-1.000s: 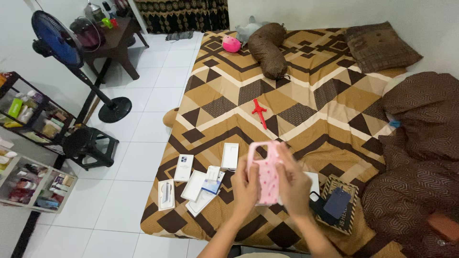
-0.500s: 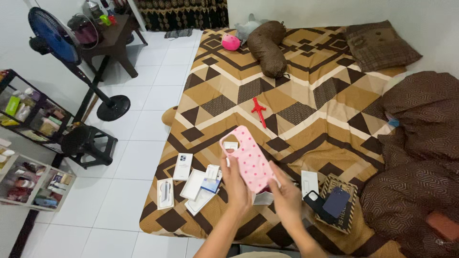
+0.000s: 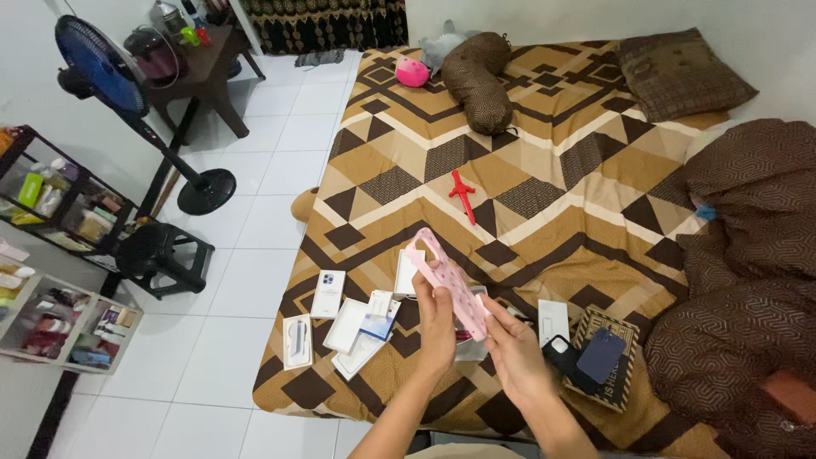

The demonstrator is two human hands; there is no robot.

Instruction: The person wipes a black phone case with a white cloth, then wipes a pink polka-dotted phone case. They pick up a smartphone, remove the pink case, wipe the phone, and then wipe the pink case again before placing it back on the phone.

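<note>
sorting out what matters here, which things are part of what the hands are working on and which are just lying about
In hand:
- pink dotted phone case, held by left hand and right hand
- dark blue phone case on patterned box
- small white boxes nearby

Lying about:
- red toy
- brown bolster pillow
- pink ball
- blue standing fan
- black stool

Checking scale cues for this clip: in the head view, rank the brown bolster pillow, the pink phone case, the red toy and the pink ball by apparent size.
1. brown bolster pillow
2. pink phone case, though it is nearer the camera
3. red toy and pink ball look about alike; not ranked.
</note>
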